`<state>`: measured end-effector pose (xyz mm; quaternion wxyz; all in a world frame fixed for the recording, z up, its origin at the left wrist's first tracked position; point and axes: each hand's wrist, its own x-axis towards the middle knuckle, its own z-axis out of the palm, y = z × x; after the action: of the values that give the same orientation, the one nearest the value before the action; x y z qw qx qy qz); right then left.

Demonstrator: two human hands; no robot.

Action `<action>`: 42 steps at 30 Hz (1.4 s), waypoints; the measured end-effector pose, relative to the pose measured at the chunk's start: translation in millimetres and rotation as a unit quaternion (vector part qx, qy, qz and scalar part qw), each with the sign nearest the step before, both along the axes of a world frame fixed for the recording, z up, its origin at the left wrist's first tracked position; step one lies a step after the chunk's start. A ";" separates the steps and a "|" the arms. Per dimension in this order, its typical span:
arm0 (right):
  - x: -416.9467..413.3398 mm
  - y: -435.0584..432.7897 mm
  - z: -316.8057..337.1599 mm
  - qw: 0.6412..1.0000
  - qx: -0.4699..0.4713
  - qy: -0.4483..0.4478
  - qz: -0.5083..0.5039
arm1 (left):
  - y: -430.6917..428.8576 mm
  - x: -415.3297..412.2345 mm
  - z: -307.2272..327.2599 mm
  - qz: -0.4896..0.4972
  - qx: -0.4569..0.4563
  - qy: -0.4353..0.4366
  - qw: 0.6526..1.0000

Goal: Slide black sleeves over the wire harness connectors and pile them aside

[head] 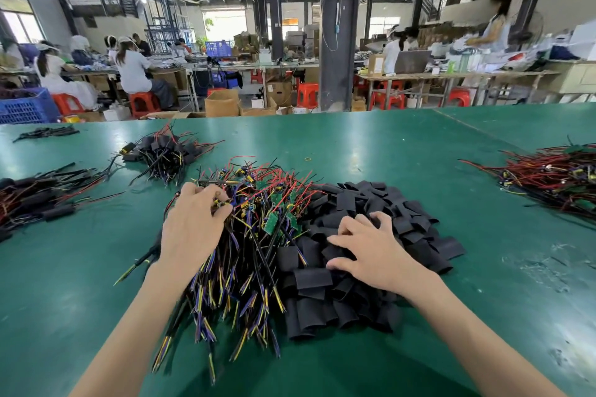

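A heap of wire harnesses with small green boards and red, yellow and purple wires lies in the middle of the green table. Right beside it sits a heap of flat black sleeves. My left hand lies on the harness heap, its fingertips pinching a connector at the top of the heap. My right hand rests on the sleeve heap with its fingers curled into the sleeves. A pile of sleeved harnesses lies at the back left.
More sleeved harnesses lie at the left edge, and a small black bundle at the far left. A further bundle of bare harnesses lies at the right. People work at benches beyond the table.
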<state>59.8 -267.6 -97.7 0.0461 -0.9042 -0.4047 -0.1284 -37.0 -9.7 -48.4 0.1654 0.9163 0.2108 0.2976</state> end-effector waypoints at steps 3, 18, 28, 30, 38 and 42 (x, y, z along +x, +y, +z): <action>-3.4 2.0 -1.6 0.999 -0.044 -0.016 -0.012 | 1.6 -5.0 -19.1 -0.006 -0.001 -0.037 0.999; -5.2 4.8 10.8 0.959 0.276 0.047 0.032 | -12.0 -16.2 -26.0 -0.160 -0.129 -0.186 0.961; -4.4 8.1 6.4 0.928 0.359 0.092 0.030 | -18.9 -15.3 -28.5 -0.194 -0.241 -0.199 0.930; -6.3 8.5 7.5 0.913 0.385 0.133 0.031 | -19.1 -15.0 -28.8 -0.194 -0.245 -0.197 0.929; -7.5 7.7 9.2 0.831 0.497 0.238 0.071 | -17.5 -12.9 -31.5 -0.189 -0.215 -0.180 0.941; -4.3 6.2 7.5 0.820 0.511 0.249 0.073 | -16.3 -12.7 -31.9 -0.183 -0.211 -0.178 0.943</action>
<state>55.5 -261.5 -90.2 0.6099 -0.7199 -0.3205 -0.0833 -49.7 -26.0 -80.3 0.4419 0.8151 0.0644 0.3691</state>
